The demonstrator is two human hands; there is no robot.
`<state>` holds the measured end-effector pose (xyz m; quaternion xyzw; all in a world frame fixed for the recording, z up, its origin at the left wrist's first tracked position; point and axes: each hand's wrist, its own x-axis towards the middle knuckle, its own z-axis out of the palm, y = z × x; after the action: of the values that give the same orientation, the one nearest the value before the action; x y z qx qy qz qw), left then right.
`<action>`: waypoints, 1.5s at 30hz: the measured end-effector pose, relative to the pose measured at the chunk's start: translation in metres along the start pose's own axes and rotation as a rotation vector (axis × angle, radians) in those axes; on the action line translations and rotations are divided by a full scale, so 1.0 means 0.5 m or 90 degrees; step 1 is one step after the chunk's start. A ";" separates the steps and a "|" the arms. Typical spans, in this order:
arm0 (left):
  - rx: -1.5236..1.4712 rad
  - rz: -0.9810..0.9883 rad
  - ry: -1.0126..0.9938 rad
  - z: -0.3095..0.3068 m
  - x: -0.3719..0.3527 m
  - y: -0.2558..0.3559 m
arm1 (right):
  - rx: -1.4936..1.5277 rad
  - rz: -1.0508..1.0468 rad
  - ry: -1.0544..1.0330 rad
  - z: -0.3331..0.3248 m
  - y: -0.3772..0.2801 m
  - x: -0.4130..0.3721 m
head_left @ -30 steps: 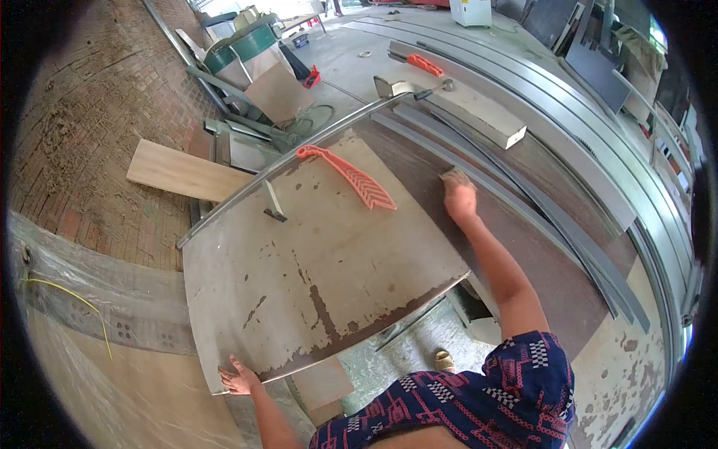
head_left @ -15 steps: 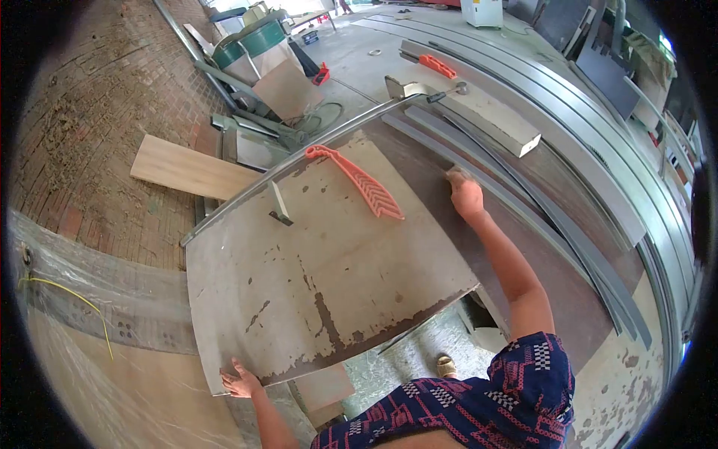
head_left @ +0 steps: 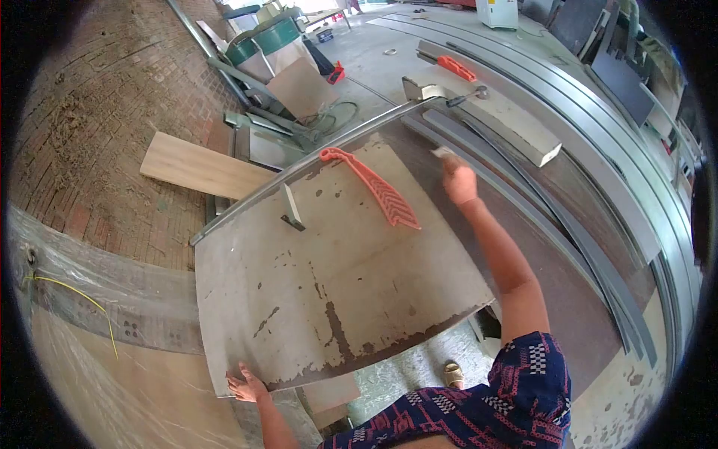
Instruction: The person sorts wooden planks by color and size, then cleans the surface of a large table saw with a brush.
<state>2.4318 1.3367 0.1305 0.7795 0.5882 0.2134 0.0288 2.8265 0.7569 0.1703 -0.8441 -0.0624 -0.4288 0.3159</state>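
Note:
My left hand (head_left: 247, 384) lies with spread fingers on the near left corner of a worn, beige-coated board (head_left: 359, 277) with dark bare patches. My right hand (head_left: 459, 181) is closed over the brown surface (head_left: 437, 183) beyond the board's right edge. A small pale piece (head_left: 441, 152) sticks out from its fingertips, too small to name. On the board rest an orange plastic piece with chevron slots (head_left: 378, 189) and a small tool with a pale handle and dark head (head_left: 292, 206). Long grey strips (head_left: 516, 191) lie just right of my right hand.
A hammer (head_left: 470, 96) lies by a long pale block (head_left: 516, 127) at the back right. Another orange plastic piece (head_left: 456, 68) sits farther off. A wooden plank (head_left: 206, 166) juts out at the left, near plastic sheeting (head_left: 97, 277). A metal rail (head_left: 262, 188) borders the far side.
My right hand has moved away from me and a little left over the brown surface, and the pale piece shows more clearly. My left hand stays on the corner. The view has shifted slightly.

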 end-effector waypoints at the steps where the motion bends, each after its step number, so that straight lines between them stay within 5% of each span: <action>1: 0.002 -0.001 -0.006 -0.001 -0.001 0.003 | -0.135 0.120 -0.192 -0.010 0.014 0.002; 2: -0.001 0.000 -0.008 0.000 -0.001 0.004 | -0.079 0.010 -0.105 0.021 0.063 -0.018; 6: -0.008 0.004 -0.009 0.003 0.002 -0.011 | -0.128 0.048 -0.073 0.111 0.053 -0.009; 8: -0.009 0.009 -0.012 0.003 0.001 -0.004 | -0.050 0.192 -0.312 0.152 -0.003 -0.009; 10: -0.008 0.002 -0.015 -0.010 -0.008 0.007 | 0.281 0.172 -0.316 0.182 -0.051 -0.017; 13: 0.007 0.005 -0.010 0.001 0.002 -0.003 | 0.401 0.131 -0.102 0.185 -0.058 0.026; 16: -0.012 0.011 -0.003 -0.001 -0.001 -0.002 | 0.077 0.069 -0.023 0.151 0.005 0.081; 18: -0.013 0.013 -0.011 -0.006 -0.006 0.003 | -0.064 0.128 -0.160 0.167 0.072 0.086; 21: -0.014 0.018 -0.012 -0.001 0.000 -0.005 | -0.097 0.067 -0.090 0.198 0.063 0.063; 24: -0.016 0.024 -0.020 -0.010 -0.003 -0.005 | -0.110 0.119 -0.245 0.247 -0.012 0.073; 29: -0.028 0.049 -0.016 -0.008 -0.005 -0.001 | 0.401 0.177 -0.271 0.367 -0.066 0.090; 31: -0.018 0.063 -0.006 0.001 0.001 -0.017 | 0.386 0.057 -0.078 0.320 -0.064 0.141; 33: -0.021 0.049 -0.005 -0.010 -0.005 -0.003 | 0.038 0.155 -0.136 0.301 -0.018 0.183; 35: -0.019 0.044 -0.005 -0.008 -0.005 0.000 | -0.085 0.188 -0.209 0.336 0.068 0.183; 41: -0.036 0.050 -0.022 -0.022 -0.012 0.013 | -0.225 0.132 -0.222 0.408 0.050 0.172; 45: -0.025 0.037 -0.026 -0.026 -0.012 0.016 | 0.064 0.151 -0.330 0.448 -0.056 0.149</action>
<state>2.4331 1.3260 0.1432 0.7996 0.5605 0.2098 0.0498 3.0160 0.8980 0.1438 -0.9104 -0.0627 -0.1549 0.3786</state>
